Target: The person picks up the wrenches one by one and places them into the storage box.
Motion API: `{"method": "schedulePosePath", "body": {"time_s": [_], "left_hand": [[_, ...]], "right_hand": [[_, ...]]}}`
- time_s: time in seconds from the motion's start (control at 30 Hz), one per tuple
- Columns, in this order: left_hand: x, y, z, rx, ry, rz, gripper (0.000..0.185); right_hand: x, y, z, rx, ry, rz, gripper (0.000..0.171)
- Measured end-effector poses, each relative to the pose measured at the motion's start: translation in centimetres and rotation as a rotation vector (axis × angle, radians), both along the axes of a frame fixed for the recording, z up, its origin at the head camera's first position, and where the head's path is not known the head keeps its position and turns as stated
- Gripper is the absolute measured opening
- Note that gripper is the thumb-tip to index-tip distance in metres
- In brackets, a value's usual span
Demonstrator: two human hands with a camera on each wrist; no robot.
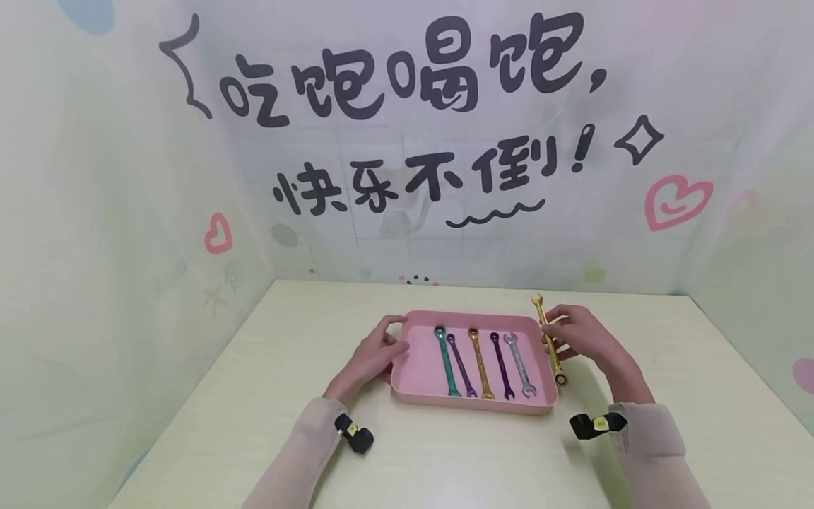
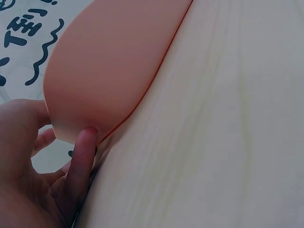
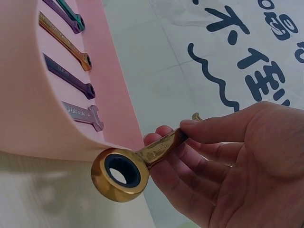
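Observation:
A shallow pink tray (image 1: 420, 401) stands on the table with several wrenches lying side by side in it: a green wrench (image 1: 446, 362), a light purple wrench (image 1: 461, 366), a gold wrench (image 1: 480, 364), a dark purple wrench (image 1: 502, 366) and a silver open-ended wrench (image 1: 521, 366). At the tray's left end my left hand (image 1: 376, 350) grips the wall, thumb over the rim. My right hand (image 1: 581, 334) pinches a second gold wrench (image 1: 550, 346) beside the tray's right wall. Its ring end (image 3: 119, 175) points toward me, and its open jaw points away.
The pale wooden table (image 1: 470, 466) carries the tray near its middle. Behind it hangs a white printed curtain (image 1: 407, 247), and more curtain stands along both sides. A black wrist camera (image 1: 353, 433) is strapped to the left wrist, another camera (image 1: 598, 424) to the right.

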State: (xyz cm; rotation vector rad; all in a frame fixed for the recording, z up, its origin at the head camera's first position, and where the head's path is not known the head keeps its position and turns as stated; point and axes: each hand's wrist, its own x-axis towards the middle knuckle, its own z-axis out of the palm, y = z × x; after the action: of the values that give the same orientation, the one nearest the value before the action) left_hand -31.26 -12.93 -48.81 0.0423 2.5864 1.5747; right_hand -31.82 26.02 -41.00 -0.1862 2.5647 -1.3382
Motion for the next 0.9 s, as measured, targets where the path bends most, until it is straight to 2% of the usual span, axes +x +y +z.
{"method": "schedulePosePath", "body": {"time_s": [0.9], "left_hand": [[0.05, -0.01, -0.08, -0.008, 0.015, -0.002, 0.052]], "right_hand": [[0.09, -0.61, -0.29, 0.017, -0.006, 0.015, 0.035]]}}
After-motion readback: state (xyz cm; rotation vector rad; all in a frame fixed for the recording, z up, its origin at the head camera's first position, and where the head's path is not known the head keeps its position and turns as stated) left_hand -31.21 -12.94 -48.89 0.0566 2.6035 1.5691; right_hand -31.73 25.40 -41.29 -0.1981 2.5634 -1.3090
